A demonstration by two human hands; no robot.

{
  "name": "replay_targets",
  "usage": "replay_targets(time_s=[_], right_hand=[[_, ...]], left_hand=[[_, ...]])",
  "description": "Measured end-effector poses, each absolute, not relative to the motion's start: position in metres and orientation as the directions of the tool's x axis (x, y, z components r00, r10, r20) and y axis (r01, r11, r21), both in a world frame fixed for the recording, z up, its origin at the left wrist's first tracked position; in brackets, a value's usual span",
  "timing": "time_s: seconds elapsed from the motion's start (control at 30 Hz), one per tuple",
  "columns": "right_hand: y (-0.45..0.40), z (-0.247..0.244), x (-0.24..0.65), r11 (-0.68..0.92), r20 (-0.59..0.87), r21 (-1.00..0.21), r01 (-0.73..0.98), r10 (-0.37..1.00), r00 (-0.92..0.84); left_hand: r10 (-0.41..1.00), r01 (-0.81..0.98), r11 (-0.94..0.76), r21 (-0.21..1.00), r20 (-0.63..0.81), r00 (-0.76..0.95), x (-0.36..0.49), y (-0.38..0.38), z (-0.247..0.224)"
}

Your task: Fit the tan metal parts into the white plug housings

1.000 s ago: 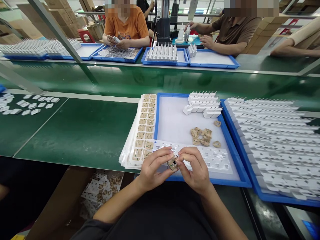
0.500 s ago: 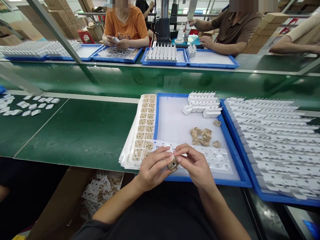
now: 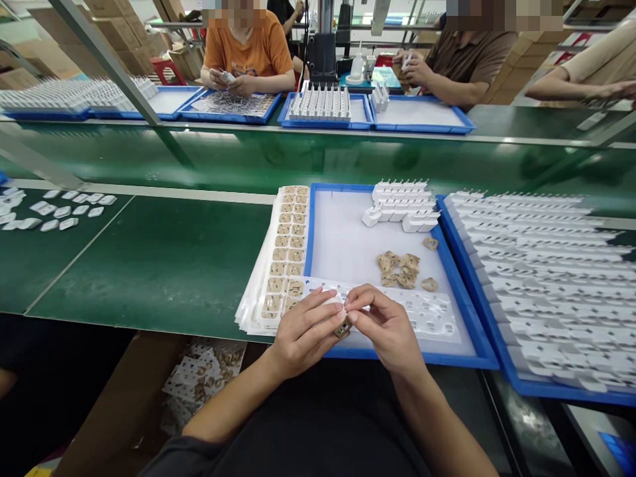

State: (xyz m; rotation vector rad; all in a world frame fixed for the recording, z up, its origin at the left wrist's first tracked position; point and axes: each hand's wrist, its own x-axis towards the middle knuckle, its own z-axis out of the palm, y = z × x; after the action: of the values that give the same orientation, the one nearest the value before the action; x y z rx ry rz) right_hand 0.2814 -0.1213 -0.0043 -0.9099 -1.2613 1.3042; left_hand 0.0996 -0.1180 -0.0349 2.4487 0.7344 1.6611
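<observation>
Between my two hands is a small block with a tan face and dark square openings (image 3: 342, 326); fingers cover most of it. My left hand (image 3: 305, 334) is closed around it from the left. My right hand (image 3: 387, 324) pinches at its upper edge with thumb and fingertips; a tiny pale bit shows there, too small to name. Beneath the hands a translucent punched sheet (image 3: 427, 315) lies across a blue-rimmed tray (image 3: 397, 360). Loose tan die-cut pieces (image 3: 399, 268) and rows of white pronged housings (image 3: 402, 205) sit in that tray.
Left of the tray lies a stack of sheets with tan stickers (image 3: 281, 268). A second blue tray (image 3: 521, 387) full of white housings adjoins on the right. White parts (image 3: 62, 212) lie at far left. An open carton (image 3: 203, 377) stands below. People work across the green line (image 3: 238, 159).
My hands stay together on the block, which has tilted slightly so less of its tan face shows. Across the line, a co-worker's raised hand has come down to the other hand.
</observation>
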Motion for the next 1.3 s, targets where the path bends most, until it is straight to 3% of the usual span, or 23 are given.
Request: replay_targets(time_s=[0.17,0.57,0.77,0.9,1.0,1.1,1.17,1.3], right_hand=[[-0.122,-0.005,0.283,0.05,0.088,-0.977,-0.21,0.98,-0.179],[-0.123,-0.005,0.284,0.069,0.105,-0.977,-0.203,0.979,-0.173],[-0.121,-0.004,0.29,0.127,0.161,-0.979,-0.16,0.962,-0.221],[-0.12,0.01,0.294,0.29,0.277,-0.957,0.012,0.925,-0.262],[-0.122,0.016,0.294,0.544,0.488,-0.8,0.253,0.836,-0.253],[-0.126,0.009,0.295,0.745,0.704,-0.484,0.46,0.643,-0.301],[-0.13,0.002,0.297,0.791,0.765,-0.344,0.505,0.549,-0.338],[-0.135,-0.008,0.299,0.782,0.795,-0.319,0.536,0.529,-0.297]], left_hand=[[0.449,0.34,-0.872,0.353,0.853,0.265,0.1,-0.119,-0.034],[0.433,0.317,-0.884,0.344,0.858,0.277,0.1,-0.117,-0.032],[0.467,0.256,-0.877,0.408,0.849,0.248,0.102,-0.12,-0.028],[0.474,0.26,-0.873,0.412,0.844,0.252,0.102,-0.119,-0.026],[0.498,0.286,-0.858,0.427,0.829,0.253,0.103,-0.119,-0.026],[0.568,0.306,-0.813,0.496,0.792,0.225,0.104,-0.122,-0.025],[0.608,0.292,-0.787,0.543,0.762,0.224,0.105,-0.124,-0.024],[0.628,0.239,-0.778,0.581,0.738,0.248,0.108,-0.126,-0.023]])
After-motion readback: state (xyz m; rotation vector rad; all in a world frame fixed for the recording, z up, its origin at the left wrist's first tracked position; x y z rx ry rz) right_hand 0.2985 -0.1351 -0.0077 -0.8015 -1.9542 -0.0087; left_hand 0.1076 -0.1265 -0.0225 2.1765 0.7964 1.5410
